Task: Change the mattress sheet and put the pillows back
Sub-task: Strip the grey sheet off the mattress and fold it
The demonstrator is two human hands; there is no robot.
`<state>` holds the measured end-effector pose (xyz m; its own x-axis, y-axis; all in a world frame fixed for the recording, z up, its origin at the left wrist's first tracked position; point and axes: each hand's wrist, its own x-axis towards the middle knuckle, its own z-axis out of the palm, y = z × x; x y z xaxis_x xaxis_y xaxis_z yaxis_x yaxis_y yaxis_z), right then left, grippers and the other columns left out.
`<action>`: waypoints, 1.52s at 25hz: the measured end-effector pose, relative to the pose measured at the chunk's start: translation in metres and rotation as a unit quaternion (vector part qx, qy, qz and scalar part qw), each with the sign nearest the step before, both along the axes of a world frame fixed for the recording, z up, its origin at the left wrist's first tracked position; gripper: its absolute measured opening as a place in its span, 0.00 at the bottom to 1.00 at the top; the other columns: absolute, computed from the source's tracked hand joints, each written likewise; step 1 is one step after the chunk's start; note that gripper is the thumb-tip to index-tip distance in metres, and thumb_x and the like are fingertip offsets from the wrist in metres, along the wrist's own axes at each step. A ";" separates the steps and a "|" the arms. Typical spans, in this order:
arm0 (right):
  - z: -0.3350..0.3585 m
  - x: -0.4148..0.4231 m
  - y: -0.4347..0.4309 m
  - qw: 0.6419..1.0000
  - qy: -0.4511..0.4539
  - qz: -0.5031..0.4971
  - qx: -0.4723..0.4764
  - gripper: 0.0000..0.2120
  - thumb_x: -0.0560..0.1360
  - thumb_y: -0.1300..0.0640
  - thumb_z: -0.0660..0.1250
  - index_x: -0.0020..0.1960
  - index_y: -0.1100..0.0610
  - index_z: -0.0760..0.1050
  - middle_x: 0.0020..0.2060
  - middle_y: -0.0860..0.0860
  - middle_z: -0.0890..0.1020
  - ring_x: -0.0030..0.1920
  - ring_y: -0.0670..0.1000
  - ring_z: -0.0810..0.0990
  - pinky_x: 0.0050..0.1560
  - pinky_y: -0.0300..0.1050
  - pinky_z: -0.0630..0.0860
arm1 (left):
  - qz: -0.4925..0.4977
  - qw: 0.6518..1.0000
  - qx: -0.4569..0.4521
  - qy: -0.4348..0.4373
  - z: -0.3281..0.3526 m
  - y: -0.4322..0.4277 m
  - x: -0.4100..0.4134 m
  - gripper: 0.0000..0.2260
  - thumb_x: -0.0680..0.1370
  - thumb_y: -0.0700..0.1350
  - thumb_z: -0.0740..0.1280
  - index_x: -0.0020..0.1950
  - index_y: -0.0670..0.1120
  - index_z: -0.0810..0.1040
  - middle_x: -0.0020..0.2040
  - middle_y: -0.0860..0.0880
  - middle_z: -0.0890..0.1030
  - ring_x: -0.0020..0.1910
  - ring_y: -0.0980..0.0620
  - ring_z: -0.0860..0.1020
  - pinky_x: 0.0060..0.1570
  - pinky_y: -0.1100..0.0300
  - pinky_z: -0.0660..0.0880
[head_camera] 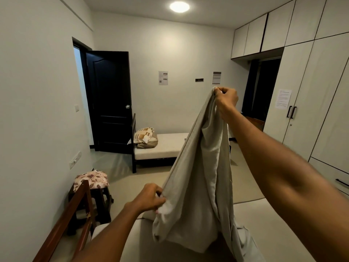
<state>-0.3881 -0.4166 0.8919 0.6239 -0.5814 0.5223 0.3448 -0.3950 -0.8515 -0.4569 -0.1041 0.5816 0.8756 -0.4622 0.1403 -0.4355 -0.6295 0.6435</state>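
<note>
A grey-beige sheet (200, 186) hangs in front of me in long folds. My right hand (225, 97) is raised high and pinches its top edge. My left hand (149, 198) is lower and grips the sheet's left edge. The cloth's lower end drapes onto the bare mattress (264, 224) just below me. The brown wooden bed frame (75, 208) shows at the lower left. A second bed with a bare mattress (166, 146) stands across the room, and a pile of patterned pillows (145, 137) lies on its left end.
A dark stool (98, 201) with a floral cloth (92, 178) on top stands by the left wall. A dark door (109, 99) is open at the back left. White wardrobes (309, 103) line the right wall. Bare floor (147, 176) lies between the beds.
</note>
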 end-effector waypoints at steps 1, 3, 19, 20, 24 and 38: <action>-0.003 -0.001 -0.005 1.000 0.005 -0.006 0.004 0.11 0.81 0.51 0.71 0.60 0.56 0.85 0.53 0.51 0.85 0.53 0.52 0.83 0.62 0.50 0.82 | 0.035 0.999 -0.024 0.003 0.003 0.005 0.001 0.05 0.76 0.40 0.71 0.44 0.41 0.87 0.37 0.44 0.86 0.29 0.47 0.84 0.29 0.53 0.82; -0.008 -0.004 -0.015 1.000 0.013 -0.011 0.007 0.13 0.82 0.52 0.70 0.62 0.57 0.84 0.54 0.52 0.85 0.54 0.52 0.83 0.62 0.49 0.82 | 0.080 0.995 -0.061 0.001 0.005 0.019 0.005 0.07 0.75 0.37 0.68 0.39 0.39 0.85 0.34 0.40 0.84 0.26 0.43 0.83 0.27 0.49 0.81; -0.020 -0.004 -0.015 1.000 0.001 -0.024 0.018 0.14 0.82 0.53 0.70 0.64 0.58 0.82 0.56 0.54 0.84 0.54 0.52 0.82 0.62 0.48 0.81 | 0.117 0.987 -0.112 -0.003 -0.031 0.048 -0.005 0.09 0.74 0.50 0.80 0.36 0.48 0.87 0.34 0.51 0.85 0.36 0.55 0.83 0.38 0.63 0.80; -0.020 -0.003 -0.018 0.999 0.001 -0.029 0.017 0.14 0.82 0.53 0.70 0.64 0.58 0.82 0.56 0.54 0.84 0.54 0.52 0.82 0.62 0.48 0.81 | 0.141 0.978 -0.152 0.009 -0.033 0.051 -0.006 0.09 0.74 0.50 0.80 0.37 0.48 0.88 0.36 0.50 0.86 0.38 0.53 0.84 0.40 0.61 0.82; -0.026 -0.002 -0.031 0.999 0.008 -0.044 0.004 0.14 0.82 0.53 0.70 0.64 0.58 0.83 0.57 0.54 0.85 0.55 0.52 0.82 0.62 0.48 0.81 | 0.147 0.980 -0.134 -0.019 -0.034 0.066 -0.002 0.07 0.73 0.49 0.81 0.36 0.50 0.87 0.35 0.53 0.86 0.37 0.56 0.84 0.38 0.64 0.80; -0.020 -0.008 -0.035 0.999 0.004 -0.044 0.005 0.13 0.82 0.52 0.70 0.63 0.57 0.83 0.55 0.52 0.84 0.54 0.51 0.83 0.61 0.46 0.82 | 0.040 0.988 0.137 0.056 -0.035 0.081 0.007 0.11 0.81 0.49 0.71 0.49 0.41 0.85 0.41 0.44 0.86 0.31 0.53 0.84 0.34 0.61 0.82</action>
